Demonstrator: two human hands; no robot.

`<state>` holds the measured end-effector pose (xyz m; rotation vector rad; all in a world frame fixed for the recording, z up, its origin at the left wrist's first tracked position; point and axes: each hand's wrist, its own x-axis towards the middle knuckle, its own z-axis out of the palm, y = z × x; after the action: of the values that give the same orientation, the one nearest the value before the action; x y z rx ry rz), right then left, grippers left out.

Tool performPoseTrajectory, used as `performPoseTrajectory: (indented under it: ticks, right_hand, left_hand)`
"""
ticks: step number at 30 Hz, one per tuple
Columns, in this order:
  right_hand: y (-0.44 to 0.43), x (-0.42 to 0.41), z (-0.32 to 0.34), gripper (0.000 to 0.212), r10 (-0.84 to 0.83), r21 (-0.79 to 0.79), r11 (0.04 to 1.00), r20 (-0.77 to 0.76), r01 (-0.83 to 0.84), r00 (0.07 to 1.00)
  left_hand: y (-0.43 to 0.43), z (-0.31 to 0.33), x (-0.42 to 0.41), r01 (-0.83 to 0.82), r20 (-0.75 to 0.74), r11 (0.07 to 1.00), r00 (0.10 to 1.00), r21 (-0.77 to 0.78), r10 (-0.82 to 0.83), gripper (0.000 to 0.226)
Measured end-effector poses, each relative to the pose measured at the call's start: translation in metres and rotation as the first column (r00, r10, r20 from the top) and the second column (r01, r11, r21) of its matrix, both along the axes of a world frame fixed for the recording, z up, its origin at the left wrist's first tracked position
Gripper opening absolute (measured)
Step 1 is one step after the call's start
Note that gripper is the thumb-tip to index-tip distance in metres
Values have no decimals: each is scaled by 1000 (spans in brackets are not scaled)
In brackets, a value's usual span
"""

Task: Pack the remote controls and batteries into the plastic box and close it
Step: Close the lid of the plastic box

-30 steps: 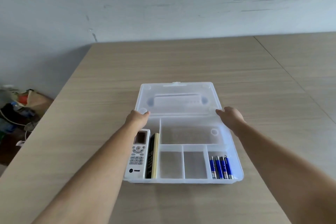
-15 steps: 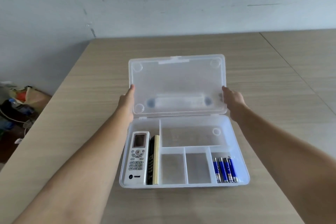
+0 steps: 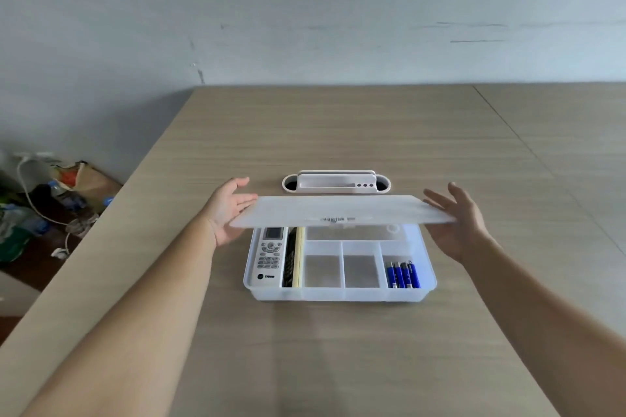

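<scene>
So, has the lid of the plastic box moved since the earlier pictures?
Yes. The lid has swung forward and down toward the person: it lay open flat behind the box base before, and now it hangs partly closed over the back compartments.

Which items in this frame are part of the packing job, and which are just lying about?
Job: clear plastic compartment box, its translucent hinged lid, white remote control, black remote on edge, blue batteries, left hand, right hand.

Lying about: white desk cable-port insert, clutter of bags on the floor.
</scene>
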<state>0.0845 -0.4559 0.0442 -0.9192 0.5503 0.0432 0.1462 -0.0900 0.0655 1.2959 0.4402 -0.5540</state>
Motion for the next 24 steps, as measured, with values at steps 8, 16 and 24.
performPoseTrajectory:
  ticks: [8, 16, 24]
  right_hand:
    - [13, -50, -23, 24, 180, -634, 731, -177, -252, 967]
    - [91, -82, -53, 62, 503, -939, -278, -321, -202, 802]
    - [87, -112, -91, 88, 476, -777, -619, -488, -116, 732]
  left_hand:
    - [-26, -50, -67, 128, 134, 722, 946, 680, -295, 65]
    - [-79, -84, -118, 0, 48, 58, 557, 998, -829, 79]
    - [-79, -115, -142, -17, -77, -100, 509, 995, -857, 89]
